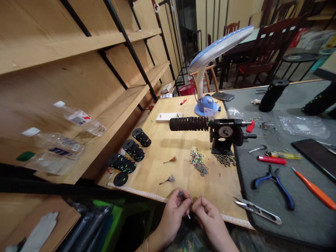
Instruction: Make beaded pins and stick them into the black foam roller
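"What's in those hands?"

"A small grey piece (181, 193), just over the near edge of the tabletop (147, 147). The left hand (176, 211) has it, fingers curled round and thumb pressed in. A thin white tip (189, 217) pokes out below."

"And the right hand (207, 214)?"

"Right beside the left, thumb and fingers pressed together. I can't tell what's between them."

"What lies nearest?"

"Two little tufted pieces, one grey (170, 178) and, farther off, one orange (172, 159). To their right there's a heap of coloured beads (196, 156) running into silvery bits (202, 169), then brassy bits (225, 160) by the foot of a black hand-cranked device (223, 134)."

"With that ridged black roll (189, 124) sticking out sideways?"

"Yes, toward the left. Behind it are a white block (168, 116) and a blue-and-white lamp (206, 105)."

"And at the sides?"

"Black spools (126, 162) wound with flecked cord on the left. On the right, snips (258, 210) reach over the edge of a grey mat (265, 189), which holds blue-handled pliers (274, 183) and an orange-handled tool (315, 189)."
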`<act>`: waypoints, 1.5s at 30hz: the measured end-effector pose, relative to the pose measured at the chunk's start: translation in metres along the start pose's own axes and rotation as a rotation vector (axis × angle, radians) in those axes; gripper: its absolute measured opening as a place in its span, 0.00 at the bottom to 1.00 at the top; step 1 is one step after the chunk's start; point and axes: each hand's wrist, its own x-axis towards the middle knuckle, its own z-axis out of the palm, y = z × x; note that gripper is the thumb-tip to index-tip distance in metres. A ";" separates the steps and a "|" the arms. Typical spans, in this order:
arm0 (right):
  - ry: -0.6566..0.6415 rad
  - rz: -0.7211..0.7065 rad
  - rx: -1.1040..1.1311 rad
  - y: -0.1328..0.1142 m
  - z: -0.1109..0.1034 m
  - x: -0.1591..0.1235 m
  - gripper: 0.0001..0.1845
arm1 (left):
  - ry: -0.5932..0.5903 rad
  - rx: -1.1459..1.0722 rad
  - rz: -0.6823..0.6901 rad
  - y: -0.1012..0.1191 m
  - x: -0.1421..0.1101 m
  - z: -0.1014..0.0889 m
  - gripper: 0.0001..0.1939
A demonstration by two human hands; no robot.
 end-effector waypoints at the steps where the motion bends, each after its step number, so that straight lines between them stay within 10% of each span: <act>1: -0.003 0.000 -0.001 0.001 0.000 0.000 0.16 | 0.000 0.001 -0.001 0.000 0.000 0.000 0.11; 34: -0.001 -0.006 0.003 -0.001 0.000 0.001 0.20 | 0.017 0.047 0.006 0.002 -0.002 0.002 0.12; 45: -0.004 -0.103 -0.128 0.002 -0.005 -0.001 0.23 | 0.061 0.674 0.363 0.011 -0.013 -0.006 0.05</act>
